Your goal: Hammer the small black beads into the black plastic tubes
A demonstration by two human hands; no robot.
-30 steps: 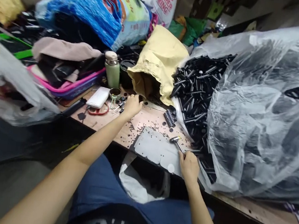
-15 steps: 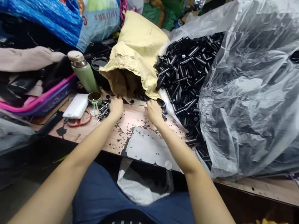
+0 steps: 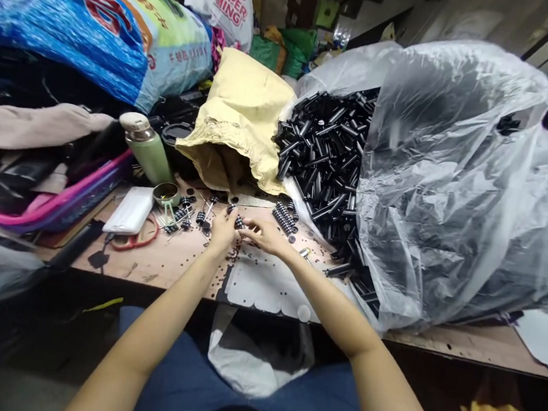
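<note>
My left hand [image 3: 223,231] is closed around a short black ribbed piece [image 3: 239,222] with light bands, just above the tabletop. From the right, the fingertips of my right hand [image 3: 266,237] pinch at the same piece's end; the contact is partly hidden. More black ribbed pieces [image 3: 201,217], some with thin metal pins, lie scattered left of my hands. To the right, several banded black rods [image 3: 284,217] lie side by side. Behind them a yellow sack [image 3: 247,93] has its dark mouth facing me. Tiny dark rings dot the table around a pale sheet [image 3: 265,287].
At right, a large clear plastic bag [image 3: 444,185] spills black tubes [image 3: 327,152]. On the left stand a green flask [image 3: 149,152], a small round tin [image 3: 166,193], a white power bank [image 3: 129,210], red-handled scissors [image 3: 144,240] and a pink-rimmed basket [image 3: 57,200].
Both hands have drawn back from the sack's mouth and come together over the table, now around a ribbed piece. The banded rods and pinned pieces show more fully. The camera view has tilted up slightly.
</note>
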